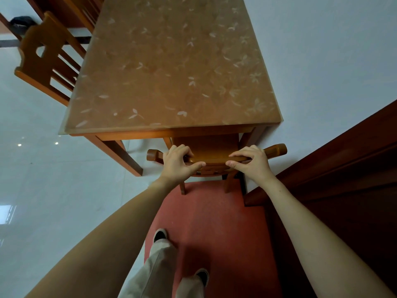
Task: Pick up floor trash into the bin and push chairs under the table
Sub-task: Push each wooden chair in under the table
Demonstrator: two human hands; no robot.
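while both hands (pixel 179 163) (pixel 251 161) grip it, the chair (pixel 214 150) sits under the table (pixel 171 72).

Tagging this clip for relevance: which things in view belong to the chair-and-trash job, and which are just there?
Job: near chair, its top rail gripped by left hand and right hand; table; side chair along the table's left edge. No trash or bin shows.
Just there: red mat; dark wooden panel at right; black object far left, unidentifiable.

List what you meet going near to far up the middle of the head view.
leading shoe → red mat → chair backrest, held by left hand and right hand → table top
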